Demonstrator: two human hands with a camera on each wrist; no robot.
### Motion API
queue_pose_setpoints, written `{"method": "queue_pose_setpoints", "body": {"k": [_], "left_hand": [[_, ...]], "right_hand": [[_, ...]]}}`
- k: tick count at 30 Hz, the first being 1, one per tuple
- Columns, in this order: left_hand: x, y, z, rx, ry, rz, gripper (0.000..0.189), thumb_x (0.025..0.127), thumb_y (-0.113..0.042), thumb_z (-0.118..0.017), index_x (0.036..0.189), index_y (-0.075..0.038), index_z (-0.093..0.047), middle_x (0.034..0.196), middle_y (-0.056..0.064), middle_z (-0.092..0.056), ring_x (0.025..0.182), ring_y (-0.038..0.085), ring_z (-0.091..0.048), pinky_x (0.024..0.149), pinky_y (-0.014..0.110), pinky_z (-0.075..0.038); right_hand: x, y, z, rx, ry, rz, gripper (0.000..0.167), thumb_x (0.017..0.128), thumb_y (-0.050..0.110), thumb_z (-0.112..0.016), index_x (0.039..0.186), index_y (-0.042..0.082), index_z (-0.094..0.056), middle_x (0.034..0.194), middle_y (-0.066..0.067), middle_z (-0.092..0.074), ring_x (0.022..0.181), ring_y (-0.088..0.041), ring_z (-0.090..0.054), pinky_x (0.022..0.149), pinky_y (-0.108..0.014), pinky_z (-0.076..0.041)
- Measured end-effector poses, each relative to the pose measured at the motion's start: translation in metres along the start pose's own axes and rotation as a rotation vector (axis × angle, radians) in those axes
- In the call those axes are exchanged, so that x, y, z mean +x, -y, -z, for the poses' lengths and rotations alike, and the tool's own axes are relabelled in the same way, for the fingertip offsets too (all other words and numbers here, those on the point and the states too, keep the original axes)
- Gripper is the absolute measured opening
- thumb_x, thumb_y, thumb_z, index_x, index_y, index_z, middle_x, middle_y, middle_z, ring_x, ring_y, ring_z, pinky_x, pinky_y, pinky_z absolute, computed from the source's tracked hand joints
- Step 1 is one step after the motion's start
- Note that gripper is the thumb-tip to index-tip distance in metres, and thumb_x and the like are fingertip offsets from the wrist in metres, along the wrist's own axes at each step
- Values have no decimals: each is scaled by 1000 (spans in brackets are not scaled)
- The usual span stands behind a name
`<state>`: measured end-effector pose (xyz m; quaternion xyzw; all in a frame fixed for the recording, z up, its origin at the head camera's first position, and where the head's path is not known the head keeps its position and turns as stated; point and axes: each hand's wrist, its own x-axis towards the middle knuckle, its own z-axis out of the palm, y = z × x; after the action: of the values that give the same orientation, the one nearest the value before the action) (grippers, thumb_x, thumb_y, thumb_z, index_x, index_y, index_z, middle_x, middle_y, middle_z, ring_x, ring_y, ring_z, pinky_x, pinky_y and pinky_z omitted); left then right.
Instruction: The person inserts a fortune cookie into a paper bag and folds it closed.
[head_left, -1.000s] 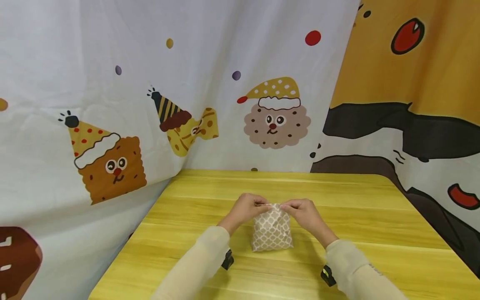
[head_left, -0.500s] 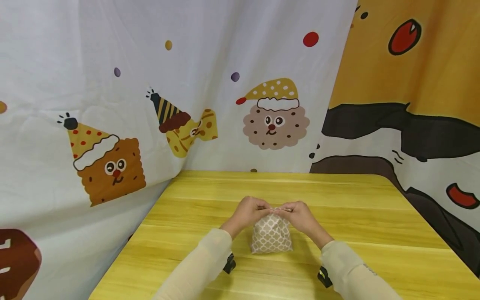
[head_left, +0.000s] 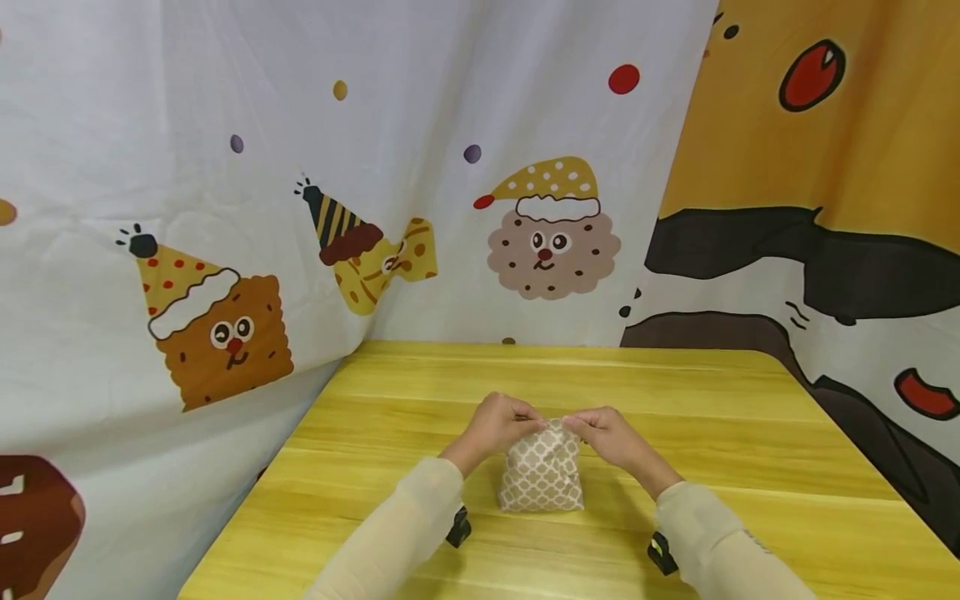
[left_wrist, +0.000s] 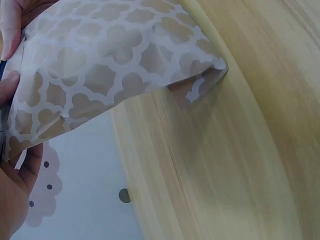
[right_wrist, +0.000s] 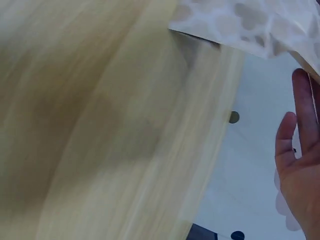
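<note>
A beige paper bag (head_left: 542, 479) with a white lattice pattern stands on the wooden table, its top edge raised between two hands. At the bag's upper left, my left hand (head_left: 497, 427) pinches the rim between thumb and fingers. My right hand (head_left: 611, 433) holds the upper right corner with thumb and forefinger. In the right wrist view, some of that hand's fingers reach out beside the bag's edge. Creased paper (left_wrist: 120, 45) fills the top of the left wrist view, with a folded corner at its base. What the bag contains is hidden.
The table (head_left: 420, 383) has a yellowish wood grain. Behind it and along the left hangs a white cloth (head_left: 420, 100) printed with cartoon biscuits. A black wrist device (head_left: 459, 527) sits under the left sleeve, another (head_left: 662, 553) under the right.
The hands drew together over the bag's top half a second ago; now the right hand is farther right, leaving the rim's middle visible. The bag's base has shifted slightly toward me.
</note>
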<state>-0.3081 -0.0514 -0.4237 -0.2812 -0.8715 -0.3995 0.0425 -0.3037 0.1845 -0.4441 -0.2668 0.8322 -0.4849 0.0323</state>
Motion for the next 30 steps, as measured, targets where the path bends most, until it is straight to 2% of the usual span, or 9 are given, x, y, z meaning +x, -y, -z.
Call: {"method": "queue_pose_setpoints", "body": {"k": [4, 8, 12, 14, 18, 21, 24, 27, 30], "left_hand": [[0, 3, -3, -9, 4, 15, 10, 91, -22, -74, 90, -14, -81, 86, -6, -75, 72, 0, -65, 64, 19, -52], [-1, 4, -5, -12, -3, 40, 10, 91, -22, -74, 90, -15, -81, 85, -7, -75, 72, 4, -66, 63, 20, -52], [-2, 5, -7, -15, -9, 63, 11, 91, -23, -74, 91, -16, -81, 85, -8, -74, 72, 4, -66, 63, 21, -52], [-3, 7, -8, -66, -14, 97, 13, 91, -26, -74, 96, -15, -80, 90, -7, -74, 76, 2, -66, 66, 21, -54], [-6, 16, -7, -231, -60, 217, 21, 90, -31, -74, 104, -15, -78, 87, -1, -72, 74, 15, -64, 66, 30, -55], [-7, 22, -3, -320, -97, 278, 15, 91, -29, -74, 97, -16, -78, 84, 0, -71, 74, 23, -62, 69, 40, -56], [-7, 25, -2, -362, -124, 303, 12, 92, -24, -73, 85, -15, -78, 90, -5, -71, 80, 21, -65, 78, 49, -56], [-6, 27, -4, -377, -143, 316, 13, 92, -21, -73, 82, -15, -78, 91, -5, -72, 78, 18, -65, 80, 53, -55], [-4, 28, -5, -367, -159, 328, 12, 92, -21, -74, 81, -16, -78, 91, -6, -72, 78, 16, -64, 80, 53, -55]], "right_hand": [[-3, -3, -3, -15, -61, -65, 41, 100, 34, -60, 72, 4, -66, 67, 5, -55, 59, -7, -42, 60, -29, -42], [-4, -4, -7, 5, -92, -105, 48, 97, 36, -65, 66, 1, -55, 56, 4, -33, 50, -10, -27, 51, -25, -32], [-4, -3, -11, 51, -103, -170, 47, 94, 36, -69, 64, 5, -50, 53, 4, -32, 48, -12, -26, 49, -25, -31], [-4, -2, -13, 61, -129, -199, 44, 94, 34, -70, 65, 5, -54, 54, 2, -38, 50, -12, -31, 50, -26, -34], [-5, -2, -13, 76, -225, -248, 43, 94, 28, -70, 62, 8, -51, 56, 2, -40, 54, -12, -38, 52, -26, -38], [-6, -6, -10, 82, -269, -266, 49, 94, 27, -71, 59, 11, -40, 56, 3, -36, 57, -15, -44, 57, -31, -47], [-6, -8, -10, 101, -268, -279, 52, 94, 27, -71, 58, 12, -37, 56, 3, -33, 63, -22, -51, 65, -41, -53], [-5, -9, -10, 125, -252, -301, 51, 94, 29, -71, 60, 9, -39, 60, 2, -38, 67, -24, -52, 70, -46, -55], [-4, -9, -9, 137, -248, -332, 38, 95, 33, -69, 73, 2, -63, 79, -3, -61, 72, -20, -58, 73, -44, -56]]}}
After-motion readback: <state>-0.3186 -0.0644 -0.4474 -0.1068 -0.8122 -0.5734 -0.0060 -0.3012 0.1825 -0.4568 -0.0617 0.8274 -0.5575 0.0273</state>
